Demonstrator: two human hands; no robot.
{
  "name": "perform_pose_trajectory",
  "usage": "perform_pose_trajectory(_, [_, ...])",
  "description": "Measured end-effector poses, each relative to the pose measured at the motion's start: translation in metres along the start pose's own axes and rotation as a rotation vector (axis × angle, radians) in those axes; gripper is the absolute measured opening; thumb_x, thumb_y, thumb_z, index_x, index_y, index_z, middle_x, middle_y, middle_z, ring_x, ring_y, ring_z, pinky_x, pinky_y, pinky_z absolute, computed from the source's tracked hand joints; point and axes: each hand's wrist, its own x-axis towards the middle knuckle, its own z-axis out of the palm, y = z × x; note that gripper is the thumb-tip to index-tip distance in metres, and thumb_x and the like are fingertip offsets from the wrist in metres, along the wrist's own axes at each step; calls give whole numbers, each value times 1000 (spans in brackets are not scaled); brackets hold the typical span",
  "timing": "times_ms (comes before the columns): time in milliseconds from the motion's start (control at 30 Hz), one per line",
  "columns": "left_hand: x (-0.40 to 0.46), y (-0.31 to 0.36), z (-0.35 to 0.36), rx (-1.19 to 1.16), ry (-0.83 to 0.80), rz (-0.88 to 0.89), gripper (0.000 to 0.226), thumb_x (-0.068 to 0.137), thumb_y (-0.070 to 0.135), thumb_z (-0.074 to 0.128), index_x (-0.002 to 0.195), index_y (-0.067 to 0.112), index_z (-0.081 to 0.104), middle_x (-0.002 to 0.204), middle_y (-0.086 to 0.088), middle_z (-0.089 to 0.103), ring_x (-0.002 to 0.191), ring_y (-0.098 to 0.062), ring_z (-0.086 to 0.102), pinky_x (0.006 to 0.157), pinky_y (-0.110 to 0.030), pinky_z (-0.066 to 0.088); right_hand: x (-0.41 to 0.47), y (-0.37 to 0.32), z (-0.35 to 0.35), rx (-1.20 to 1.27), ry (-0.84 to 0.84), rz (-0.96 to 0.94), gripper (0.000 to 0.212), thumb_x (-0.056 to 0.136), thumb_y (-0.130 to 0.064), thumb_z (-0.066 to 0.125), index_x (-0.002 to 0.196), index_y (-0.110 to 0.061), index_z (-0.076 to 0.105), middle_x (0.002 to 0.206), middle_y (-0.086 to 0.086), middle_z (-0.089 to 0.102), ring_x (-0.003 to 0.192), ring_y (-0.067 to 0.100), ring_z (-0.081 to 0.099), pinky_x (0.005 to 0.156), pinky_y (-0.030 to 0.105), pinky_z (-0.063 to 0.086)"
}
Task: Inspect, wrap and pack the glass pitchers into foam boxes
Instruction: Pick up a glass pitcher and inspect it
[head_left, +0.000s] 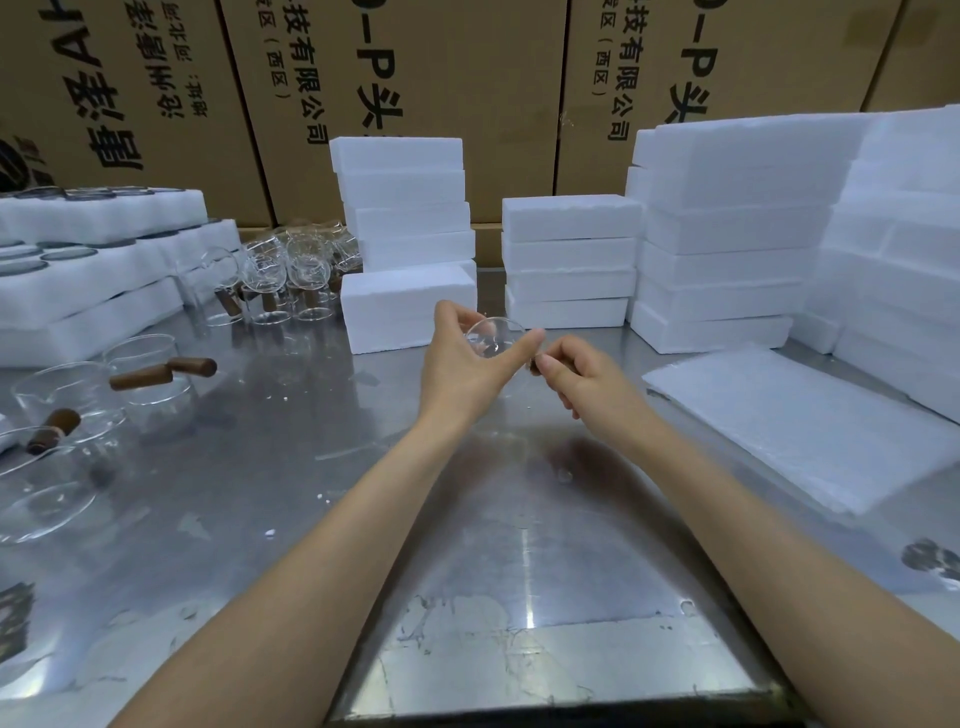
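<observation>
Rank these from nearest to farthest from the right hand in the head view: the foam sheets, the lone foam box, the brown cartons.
From the right hand:
1. Lone foam box, just beyond, to its left.
2. Foam sheets, on the table to its right.
3. Brown cartons, along the back.

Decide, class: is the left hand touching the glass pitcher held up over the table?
Touching. The head view shows the left hand with thumb and fingers curled round the glass pitcher, no gap between them.
</observation>
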Motion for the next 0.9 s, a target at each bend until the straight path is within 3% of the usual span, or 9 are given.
perform_pose_trajectory(133, [-1,9,-7,-167,-182,-38,63,68,61,66,116,26,47,112,15,53,102,-3,54,64,-4,39,3,-3,-8,79,55,54,22,99,-21,45,86,-10,58,62,-4,43,55,11,38,53,19,32])
perform_pose_trajectory(233, [0,8,-9,-114,-305,40,77,66,57,67,135,32,42,124,16,49,110,-7,51,65,-1,42,4,-5,-17,209,72,107,30,101,-23,41,87,-5,61,50,-8,44,48,10,36,44,14,31])
perform_pose_trajectory(367, [2,1,-10,-117,-316,71,80,75,42,76,145,27,39,120,19,53,111,-6,53,73,0,41,4,-5,-23,268,80,146,34,101,-24,40,77,-9,60,39,-16,49,35,4,34,39,13,30])
perform_pose_trajectory(500, [-1,2,-11,-7,-324,142,97,61,61,73,146,35,34,135,14,47,113,2,49,77,-4,41,7,-1,-23,319,57,233,41,99,-33,42,67,-15,59,40,-8,37,35,10,34,42,18,31])
perform_pose_trajectory(567, [-3,6,-9,30,-272,180,94,59,63,69,144,38,35,129,17,44,107,1,49,78,-5,41,7,1,-21,348,10,284,43,99,-38,41,66,-15,57,42,-5,33,35,11,32,41,19,31])
perform_pose_trajectory(667, [-5,6,-7,47,-204,228,84,65,60,72,139,38,40,128,19,43,114,0,47,88,-6,37,6,4,-15,382,-85,354,42,98,-39,39,64,-16,52,49,-3,31,37,9,25,39,19,23])
perform_pose_trajectory(767, [-8,5,-3,19,-192,241,68,72,43,80,131,30,49,131,16,52,120,2,48,91,-1,34,3,4,-14,433,-137,394,36,96,-32,40,64,-17,46,44,-9,32,37,7,22,38,17,19])
perform_pose_trajectory(900, [-11,8,4,-8,-129,267,45,73,35,82,111,23,60,113,16,63,110,3,55,90,-7,39,3,4,-17,437,-149,407,38,97,-32,38,62,-17,42,41,-12,34,36,6,21,36,16,20])
